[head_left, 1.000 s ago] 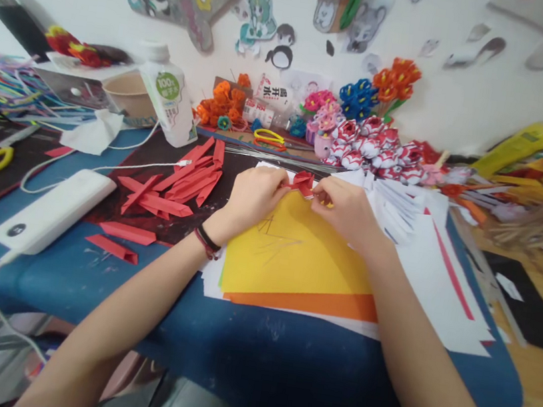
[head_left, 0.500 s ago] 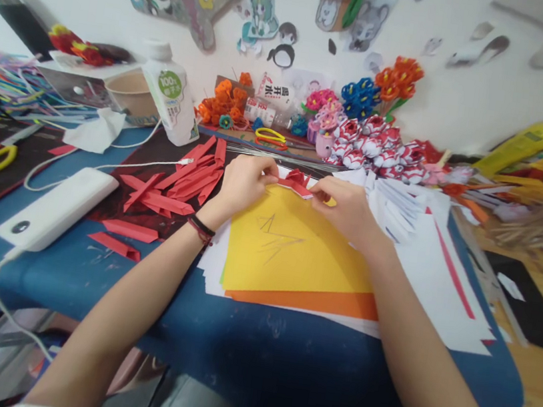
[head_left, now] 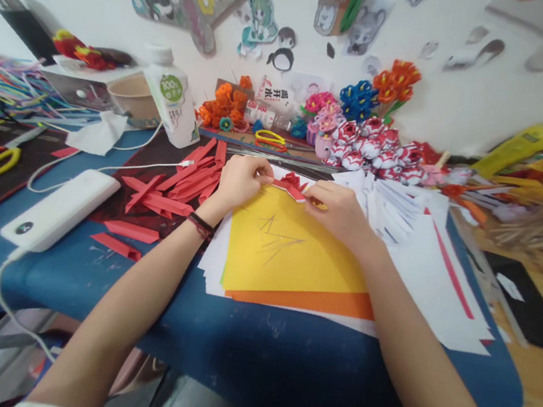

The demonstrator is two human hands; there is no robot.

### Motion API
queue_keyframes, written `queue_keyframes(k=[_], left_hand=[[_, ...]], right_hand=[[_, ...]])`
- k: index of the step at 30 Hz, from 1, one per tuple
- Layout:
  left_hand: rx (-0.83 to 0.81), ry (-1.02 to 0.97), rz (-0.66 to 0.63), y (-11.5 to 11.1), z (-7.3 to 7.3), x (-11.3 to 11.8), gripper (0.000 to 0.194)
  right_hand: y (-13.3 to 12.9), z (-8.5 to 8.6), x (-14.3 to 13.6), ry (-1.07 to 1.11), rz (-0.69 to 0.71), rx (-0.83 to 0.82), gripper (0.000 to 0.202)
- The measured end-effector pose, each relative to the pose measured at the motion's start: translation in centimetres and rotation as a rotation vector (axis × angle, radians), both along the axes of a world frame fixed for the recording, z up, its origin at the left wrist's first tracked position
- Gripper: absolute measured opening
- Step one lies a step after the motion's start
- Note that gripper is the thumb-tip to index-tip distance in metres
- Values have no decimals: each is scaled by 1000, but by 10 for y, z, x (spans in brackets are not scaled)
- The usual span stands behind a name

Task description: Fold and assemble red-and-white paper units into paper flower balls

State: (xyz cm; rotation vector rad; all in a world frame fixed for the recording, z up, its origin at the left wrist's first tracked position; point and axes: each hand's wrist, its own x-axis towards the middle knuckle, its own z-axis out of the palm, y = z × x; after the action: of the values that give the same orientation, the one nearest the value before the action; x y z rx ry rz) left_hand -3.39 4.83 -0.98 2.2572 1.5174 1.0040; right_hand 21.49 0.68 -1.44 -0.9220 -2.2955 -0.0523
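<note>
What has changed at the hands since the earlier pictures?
The left hand has moved left, widening its gap to the right hand; more of the red folded paper shows between them. No new grip or release is visible. The yellow sheet, red pile and white power bank stayed put.

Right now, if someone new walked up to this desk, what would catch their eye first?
Probably the bright yellow sheet of paper at the centre, where the left hand and right hand hold a small folded red paper piece at its far edge. Next might come the heap of folded red paper strips to the left, then the cluster of rounded red-and-white flowers at the back, right of centre.
</note>
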Motion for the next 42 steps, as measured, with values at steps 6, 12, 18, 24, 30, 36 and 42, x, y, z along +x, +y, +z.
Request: queue_keyframes(k=[6,12,18,24,30,36,42], left_hand=[[-35,7,14,2,-7,1,8],[-22,6,-2,4,-10,-1,9],[-22,-2,-10,5,-8,-4,11],[-26,50,38,3,-5,-2,9],[-17,100,-46,-9,2,6,5],[436,463,-114,-31,13,20,20],[304,467,-165,-49,20,32,21]], right_hand=[[-2,0,-4,-109,-5,14,16],[-4,2,-6,-133,4,9,16],[-5,3,-7,-85,11,15,17],[-6,1,-10,-32,25,-11,17],[-6,0,-12,70,-19,10,18],[-7,3,-13,209,-18,-48,12],[-8,5,-13,277,-26,-59,10]])
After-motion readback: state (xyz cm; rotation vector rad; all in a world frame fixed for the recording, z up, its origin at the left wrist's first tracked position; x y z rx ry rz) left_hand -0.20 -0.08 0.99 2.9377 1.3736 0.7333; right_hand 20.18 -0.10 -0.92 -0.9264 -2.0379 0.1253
